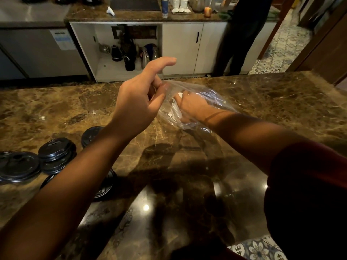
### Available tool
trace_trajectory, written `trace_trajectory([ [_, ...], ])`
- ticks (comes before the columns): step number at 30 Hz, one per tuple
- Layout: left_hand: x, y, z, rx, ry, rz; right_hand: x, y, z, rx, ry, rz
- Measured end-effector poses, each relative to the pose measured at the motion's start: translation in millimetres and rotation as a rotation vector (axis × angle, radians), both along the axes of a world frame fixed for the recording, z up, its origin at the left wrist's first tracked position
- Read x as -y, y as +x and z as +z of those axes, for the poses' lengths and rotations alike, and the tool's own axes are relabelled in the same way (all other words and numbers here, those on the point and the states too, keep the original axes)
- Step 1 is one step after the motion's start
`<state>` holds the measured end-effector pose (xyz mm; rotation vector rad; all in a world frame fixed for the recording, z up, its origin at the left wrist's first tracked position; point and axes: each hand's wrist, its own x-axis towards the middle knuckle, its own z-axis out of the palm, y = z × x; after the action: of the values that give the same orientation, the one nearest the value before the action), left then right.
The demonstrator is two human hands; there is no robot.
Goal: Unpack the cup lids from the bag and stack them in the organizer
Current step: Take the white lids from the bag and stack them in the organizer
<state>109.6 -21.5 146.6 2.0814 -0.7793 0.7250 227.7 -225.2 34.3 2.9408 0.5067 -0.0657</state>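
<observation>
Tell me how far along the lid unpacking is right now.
Done: several black lids already lie loose on the marble counter. In hand: the left hand pinches the clear bag open while the right hand reaches inside at white lids. Left: emptying the bag and stacking; no organizer is in view.

— How many hands show?
— Two, a left hand (138,102) and a right hand (191,107), and one clear bag (204,96).
— And black lids (56,147)?
— Four groups on the counter (262,102); the count within each stack can't be told.
</observation>
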Motion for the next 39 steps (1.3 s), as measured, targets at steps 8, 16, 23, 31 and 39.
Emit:
trace_trajectory([
  [8, 6.5, 3.0, -2.7, -0.026, -0.017, -0.005, 5.8, 3.6, -5.4, -0.038, 0.031, -0.064],
  [16, 2.1, 6.7, 0.9, -0.058, -0.003, 0.01, -0.4, 11.5, -1.7, -0.085, 0.131, -0.115],
  [23, 2.7, 5.9, 5.7, -0.07, -0.015, 0.01, -4.3, 7.7, 1.1, -0.022, 0.044, -0.038],
  [31, 5.3, 4.8, 5.7, -0.066, -0.012, -0.015, 3.9, 0.3, 20.3, -0.048, -0.087, 0.088],
  [39, 4.0, 7.3, 6.4, -0.043, -0.005, -0.017, 5.7, 0.6, 21.8, -0.088, -0.061, 0.094],
])
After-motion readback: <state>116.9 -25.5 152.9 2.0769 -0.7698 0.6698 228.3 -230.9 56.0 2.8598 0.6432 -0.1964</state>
